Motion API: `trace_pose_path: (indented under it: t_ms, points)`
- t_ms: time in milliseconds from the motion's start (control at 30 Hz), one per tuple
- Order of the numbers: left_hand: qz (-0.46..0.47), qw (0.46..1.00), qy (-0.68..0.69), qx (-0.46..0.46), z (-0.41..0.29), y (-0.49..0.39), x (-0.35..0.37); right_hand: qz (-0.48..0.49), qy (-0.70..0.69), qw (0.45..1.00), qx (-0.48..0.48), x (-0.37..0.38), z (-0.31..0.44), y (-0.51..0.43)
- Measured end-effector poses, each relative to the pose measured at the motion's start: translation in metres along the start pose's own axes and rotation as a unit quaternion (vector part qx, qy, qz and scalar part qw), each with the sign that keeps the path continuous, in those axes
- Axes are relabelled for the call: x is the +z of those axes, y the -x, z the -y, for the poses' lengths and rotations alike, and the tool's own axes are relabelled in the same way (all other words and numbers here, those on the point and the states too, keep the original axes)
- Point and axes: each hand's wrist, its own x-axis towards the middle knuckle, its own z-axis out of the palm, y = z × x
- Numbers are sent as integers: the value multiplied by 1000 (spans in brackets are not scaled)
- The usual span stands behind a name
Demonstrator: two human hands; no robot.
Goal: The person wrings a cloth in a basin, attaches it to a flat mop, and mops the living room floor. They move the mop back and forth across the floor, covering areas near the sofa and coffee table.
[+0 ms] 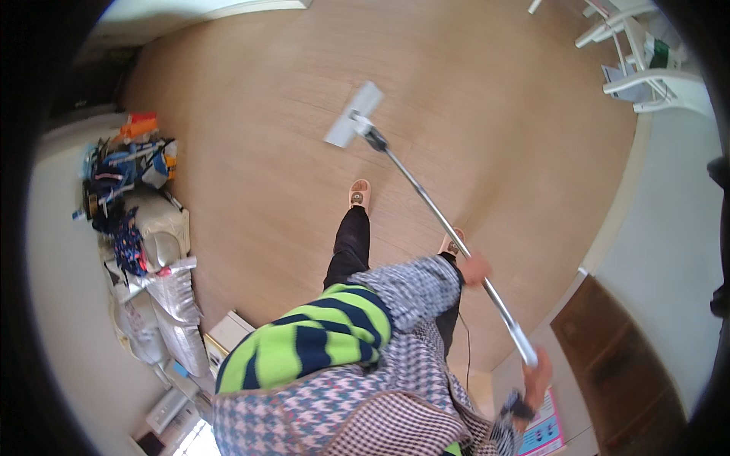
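A flat mop with a rectangular white head (354, 114) rests on the wood-look floor, in front of my feet. Its metal pole runs down to the right across the view. Around the middle of the pole my left hand (475, 269) is closed, the sleeve above it checked. My right hand (536, 376), with a dark band at the wrist, grips the light-coloured top end of the handle. Both hands are slightly blurred. I stand in pink slippers (359, 195), the right one partly behind the pole.
Bags and clothes (128, 168) are piled along the left wall near a silvery folded sheet (177, 319). White chairs (664, 85) stand at the upper right. A brown panel (619, 365) lies by the right wall, and a thin cable (469, 347) runs near my leg.
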Motion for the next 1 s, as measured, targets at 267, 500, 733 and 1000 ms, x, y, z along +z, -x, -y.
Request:
trace_pose_path:
  t_ms: [267, 500, 733, 1000]
  points:
    - [70, 980, 116, 145, -177, -31, 12, 32, 148, 965, 215, -136, -53, 129]
    - [-59, 984, 123, 111, -79, -74, -36, -72, 85, 994, 10, -108, -12, 10]
    - [-257, 910, 291, -148, 188, 19, -160, 69, 12, 996, -48, 46, 208, -105]
    - [-123, 939, -232, -220, 234, 106, -175, 178, 48, 941, -283, 108, 226, -156]
